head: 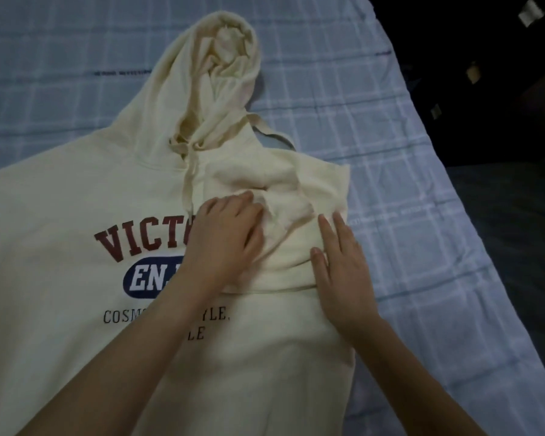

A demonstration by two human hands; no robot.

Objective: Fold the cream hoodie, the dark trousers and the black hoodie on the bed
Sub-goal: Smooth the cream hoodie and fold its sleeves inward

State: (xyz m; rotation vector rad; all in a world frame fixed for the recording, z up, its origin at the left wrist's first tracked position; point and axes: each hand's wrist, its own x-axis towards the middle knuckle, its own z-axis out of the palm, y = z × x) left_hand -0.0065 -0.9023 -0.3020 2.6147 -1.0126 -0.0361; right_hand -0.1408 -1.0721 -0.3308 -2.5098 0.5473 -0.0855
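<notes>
So far only the first garment is under way: the cream hoodie (76, 247) lies face up across the bed (406, 215), printed chest toward the viewer and hood (214, 67) pointing to 12 o'clock, and its right-side sleeve (283, 196) has been brought in over the chest, where it sits bunched and wrinkled rather than flat. The left hand (224, 243) rests palm down on the chest just at 9 o'clock of that bunched cloth, fingers loosely spread and pressing, holding nothing in a pinch; it covers part of the red and blue lettering. The right hand (340, 272) lies flat at 3 o'clock of it, along the folded side edge, fingers straight and close together, also pressing rather than gripping. By my judgement this is the smoothing of the first side fold, so the other sleeve, which runs out of view toward 9 o'clock, the hood and the bottom-up fold all remain. The dark trousers and the black hoodie do not show, so I cannot tell where they lie; both are presumably untouched. A drawstring (188, 187) trails down the chest and a second cord (269, 129) loops out at the neck toward 1 o'clock; either may get trapped in a fold. The checked blue bed cover is otherwise bare around the hoodie, with dark floor beyond its edge at 2 o'clock.
</notes>
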